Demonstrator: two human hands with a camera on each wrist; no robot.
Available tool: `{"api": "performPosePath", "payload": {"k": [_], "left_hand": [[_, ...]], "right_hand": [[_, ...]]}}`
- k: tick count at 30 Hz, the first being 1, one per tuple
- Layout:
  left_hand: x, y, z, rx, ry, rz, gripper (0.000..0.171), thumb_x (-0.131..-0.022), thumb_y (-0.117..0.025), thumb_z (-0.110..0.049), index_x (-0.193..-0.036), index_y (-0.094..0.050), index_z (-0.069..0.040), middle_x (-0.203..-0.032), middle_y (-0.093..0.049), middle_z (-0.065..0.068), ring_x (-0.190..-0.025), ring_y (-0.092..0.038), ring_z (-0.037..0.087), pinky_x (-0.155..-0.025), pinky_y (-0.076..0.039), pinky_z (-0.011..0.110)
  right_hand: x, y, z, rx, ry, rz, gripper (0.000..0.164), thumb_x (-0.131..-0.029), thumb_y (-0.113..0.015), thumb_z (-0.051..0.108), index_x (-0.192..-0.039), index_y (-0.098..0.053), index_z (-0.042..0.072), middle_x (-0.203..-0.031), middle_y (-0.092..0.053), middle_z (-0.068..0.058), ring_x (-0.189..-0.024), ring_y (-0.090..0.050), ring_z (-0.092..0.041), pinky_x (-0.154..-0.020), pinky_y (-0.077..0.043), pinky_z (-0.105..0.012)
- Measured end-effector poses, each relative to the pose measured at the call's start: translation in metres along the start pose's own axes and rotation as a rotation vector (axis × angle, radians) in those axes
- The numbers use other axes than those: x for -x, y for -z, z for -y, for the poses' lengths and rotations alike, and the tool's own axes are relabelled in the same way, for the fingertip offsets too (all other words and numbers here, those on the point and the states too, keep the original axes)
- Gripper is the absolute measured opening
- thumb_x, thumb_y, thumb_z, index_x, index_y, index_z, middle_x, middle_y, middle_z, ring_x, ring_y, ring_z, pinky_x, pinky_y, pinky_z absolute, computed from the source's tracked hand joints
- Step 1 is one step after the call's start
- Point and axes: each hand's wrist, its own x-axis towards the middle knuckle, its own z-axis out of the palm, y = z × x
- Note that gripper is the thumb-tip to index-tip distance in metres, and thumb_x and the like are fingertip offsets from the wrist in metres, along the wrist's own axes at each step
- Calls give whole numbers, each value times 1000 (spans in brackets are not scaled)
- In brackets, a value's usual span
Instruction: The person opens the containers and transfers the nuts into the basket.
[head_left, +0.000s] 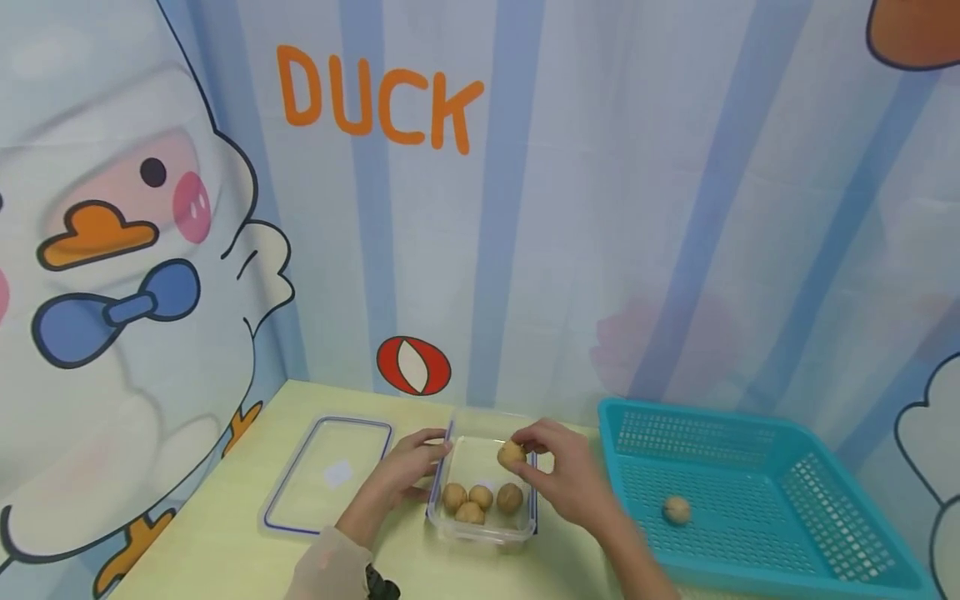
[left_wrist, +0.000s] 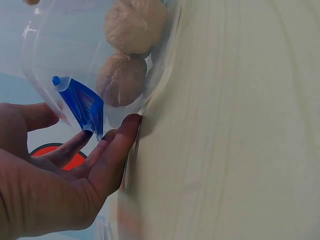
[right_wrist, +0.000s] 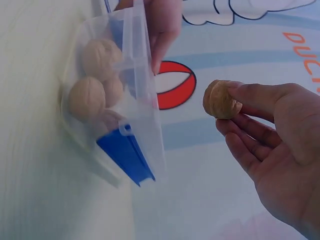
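My right hand (head_left: 566,475) pinches a walnut (head_left: 512,455) between thumb and fingers, above the far part of a clear plastic container (head_left: 483,533). Several walnuts (head_left: 470,512) lie inside, gathered at its near end. On the container's left side, my left hand (head_left: 408,467) steadies it. The left wrist view shows that thumb at the rim and the fingers (left_wrist: 131,125) against the outer wall by a blue clip (left_wrist: 82,107). In the right wrist view, the held walnut (right_wrist: 222,100) is outside the container's opening.
A blue-rimmed clear lid (head_left: 300,475) lies flat on the table to the left. At right stands a turquoise basket (head_left: 750,417) with one walnut (head_left: 677,510) in it. A printed duck curtain (head_left: 562,208) hangs behind the pale yellow table (head_left: 217,533).
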Motion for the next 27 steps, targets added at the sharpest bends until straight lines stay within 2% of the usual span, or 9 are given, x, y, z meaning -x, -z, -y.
{"api": "performPosePath", "payload": {"k": [2, 5, 10, 16, 22, 27], "left_hand": [[0, 1, 0, 1, -1, -5, 56, -108, -62, -31, -156, -48, -6, -145, -60, 22, -130, -61, 44, -75, -60, 45], [0, 1, -1, -1, -3, -11, 56, -108, -62, -32, -156, -49, -6, -146, -59, 22, -131, -60, 44, -77, -60, 46], [1, 0, -1, -12, 2, -12, 56, -107, -63, -31, -155, -49, -6, -145, -60, 21, -130, -60, 44, -80, -60, 48], [4, 1, 2, -17, 8, -3, 57, -108, -63, -31, -156, -48, -5, -141, -63, 20, -128, -62, 42, -74, -59, 43], [2, 0, 0, -22, 7, -2, 56, -107, -63, -31, -156, -49, -7, -142, -62, 20, -129, -62, 41, -72, -58, 40], [2, 1, -1, -22, 7, -11, 56, -107, -63, -31, -156, -50, -7, -143, -62, 20, -128, -62, 41, -73, -58, 41]], "right_hand": [[5, 9, -4, 4, 15, -36, 30, -86, -87, 3, -114, -75, 8, -106, -72, 2, -95, -70, -16, -83, -58, -34], [12, 25, -10, 28, -10, -72, 32, -85, -88, 3, -114, -75, 9, -107, -73, 2, -96, -71, -17, -83, -59, -35], [28, 52, -21, 83, -126, -105, 35, -87, -88, 7, -119, -74, 10, -110, -74, 3, -100, -72, -18, -87, -59, -37], [46, 73, -39, 63, -268, -145, 33, -93, -84, 14, -124, -73, 9, -115, -74, -2, -106, -72, -23, -90, -59, -35], [57, 89, -56, 106, -377, -162, 36, -99, -79, 20, -130, -69, 7, -121, -74, -8, -112, -72, -28, -94, -58, -48], [59, 95, -63, 130, -416, -148, 39, -100, -78, 25, -130, -68, 3, -122, -74, -15, -112, -72, -35, -96, -55, -57]]}}
